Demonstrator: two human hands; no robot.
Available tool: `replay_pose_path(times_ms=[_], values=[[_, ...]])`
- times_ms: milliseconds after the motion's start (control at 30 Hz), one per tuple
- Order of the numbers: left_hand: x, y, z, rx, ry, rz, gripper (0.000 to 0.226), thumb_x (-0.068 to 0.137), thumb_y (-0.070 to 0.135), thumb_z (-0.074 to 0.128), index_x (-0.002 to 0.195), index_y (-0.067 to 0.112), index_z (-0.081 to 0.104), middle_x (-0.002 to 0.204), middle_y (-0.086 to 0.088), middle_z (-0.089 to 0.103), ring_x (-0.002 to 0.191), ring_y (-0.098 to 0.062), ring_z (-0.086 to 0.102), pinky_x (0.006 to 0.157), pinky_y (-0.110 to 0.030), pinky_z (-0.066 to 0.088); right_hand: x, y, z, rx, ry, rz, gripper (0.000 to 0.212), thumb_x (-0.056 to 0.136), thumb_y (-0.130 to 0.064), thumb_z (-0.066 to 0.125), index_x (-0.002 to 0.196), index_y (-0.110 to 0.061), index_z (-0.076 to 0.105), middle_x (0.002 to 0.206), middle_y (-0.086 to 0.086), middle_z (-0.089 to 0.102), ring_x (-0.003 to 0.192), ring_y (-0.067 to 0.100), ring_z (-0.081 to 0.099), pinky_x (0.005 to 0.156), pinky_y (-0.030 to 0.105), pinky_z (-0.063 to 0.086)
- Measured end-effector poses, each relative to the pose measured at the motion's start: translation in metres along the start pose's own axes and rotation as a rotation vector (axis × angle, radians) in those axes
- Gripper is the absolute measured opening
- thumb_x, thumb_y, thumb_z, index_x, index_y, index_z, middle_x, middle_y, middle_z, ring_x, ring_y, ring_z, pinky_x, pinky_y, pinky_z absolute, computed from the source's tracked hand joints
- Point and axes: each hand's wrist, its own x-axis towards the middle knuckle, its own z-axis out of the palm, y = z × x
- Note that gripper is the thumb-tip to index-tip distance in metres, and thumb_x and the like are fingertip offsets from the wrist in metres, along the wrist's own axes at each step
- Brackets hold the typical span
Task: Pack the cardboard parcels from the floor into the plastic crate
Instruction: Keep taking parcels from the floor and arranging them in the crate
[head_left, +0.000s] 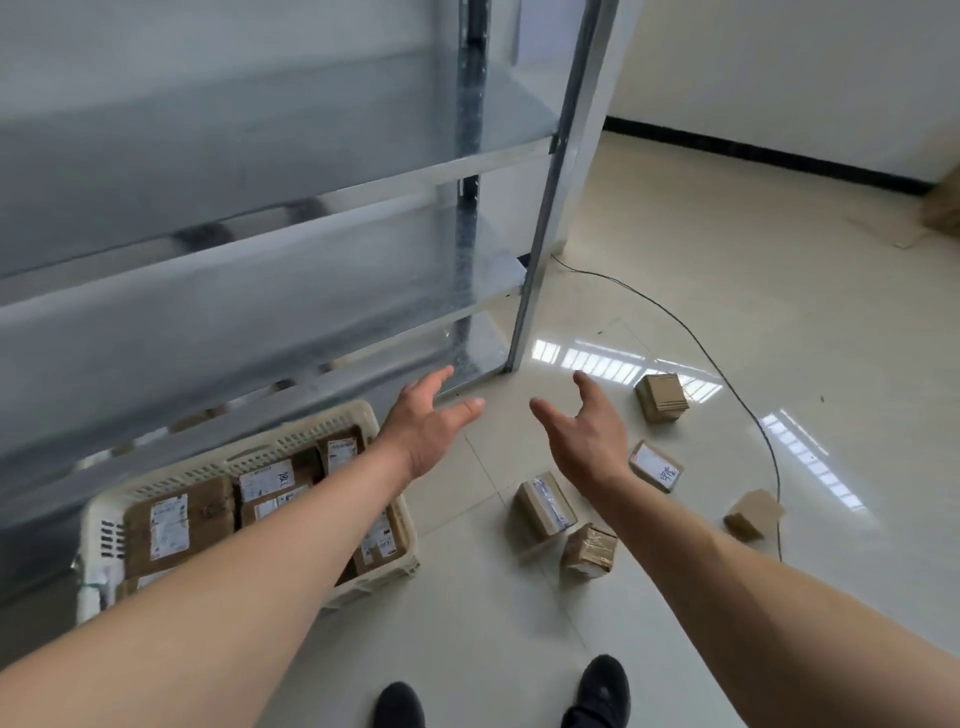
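A cream plastic crate (98, 525) stands on the floor at lower left, with several labelled cardboard parcels (176, 525) lying flat inside. Several small parcels lie loose on the tiles to its right: one with a clear-taped label (543, 503), a taped one (589, 552) below it, a labelled one (655, 465), a plain one (661, 396) farther off and a plain one (753, 514) at the right. My left hand (428, 421) and my right hand (582, 431) are both stretched forward above the floor, fingers spread, holding nothing.
A metal shelf rack (291, 249) fills the left and centre, its corner post (540, 260) reaching the floor just beyond my hands. A black cable (727, 379) curves across the tiles at the right. My two black shoes (597, 691) show at the bottom edge. Flattened cardboard (935, 213) lies by the far wall.
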Motion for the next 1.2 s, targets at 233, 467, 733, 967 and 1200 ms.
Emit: replay_pose_path(times_ms=[233, 467, 733, 967, 1200], values=[[0.000, 0.063, 0.086, -0.015, 0.032, 0.037, 0.067, 0.092, 0.039, 0.067, 0.152, 0.028, 0.038, 0.160, 0.001, 0.032, 0.142, -0.022, 0.036, 0.107, -0.029, 0.029, 0.021, 0.044, -0.091, 0.074, 0.037, 0.014, 0.077, 0.094, -0.038, 0.068, 0.159, -0.017, 0.033, 0.164, 0.001, 0.036, 0.149, 0.023, 0.034, 0.121, 0.038, 0.028], [-0.001, 0.126, 0.196, -0.025, 0.032, 0.053, 0.066, 0.094, 0.038, 0.065, 0.153, 0.026, 0.036, 0.160, -0.002, 0.031, 0.145, -0.021, 0.031, 0.108, -0.030, 0.028, 0.050, 0.095, -0.203, 0.094, 0.048, 0.010, 0.077, 0.094, -0.039, 0.069, 0.158, -0.018, 0.034, 0.163, 0.003, 0.038, 0.149, 0.023, 0.035, 0.120, 0.038, 0.030], [0.010, 0.186, 0.284, -0.031, -0.012, 0.111, 0.067, 0.093, 0.037, 0.065, 0.152, 0.025, 0.037, 0.159, -0.003, 0.032, 0.144, -0.020, 0.031, 0.107, -0.030, 0.028, 0.083, 0.127, -0.298, 0.094, 0.109, 0.021, 0.074, 0.095, -0.036, 0.068, 0.158, -0.016, 0.035, 0.162, 0.004, 0.039, 0.148, 0.023, 0.037, 0.117, 0.033, 0.029], [0.050, 0.219, 0.323, -0.040, -0.053, 0.126, 0.068, 0.093, 0.038, 0.065, 0.153, 0.026, 0.036, 0.161, -0.002, 0.029, 0.146, -0.021, 0.029, 0.112, -0.033, 0.026, 0.118, 0.139, -0.336, 0.114, 0.145, 0.040, 0.074, 0.094, -0.037, 0.068, 0.158, -0.017, 0.035, 0.163, 0.001, 0.038, 0.150, 0.021, 0.033, 0.120, 0.035, 0.027], [0.105, 0.241, 0.350, -0.046, -0.096, 0.116, 0.066, 0.094, 0.035, 0.065, 0.153, 0.023, 0.037, 0.161, -0.002, 0.030, 0.146, -0.019, 0.029, 0.106, -0.026, 0.025, 0.173, 0.148, -0.369, 0.104, 0.196, 0.092, 0.073, 0.094, -0.036, 0.067, 0.158, -0.017, 0.036, 0.162, 0.002, 0.038, 0.150, 0.020, 0.034, 0.119, 0.034, 0.027]])
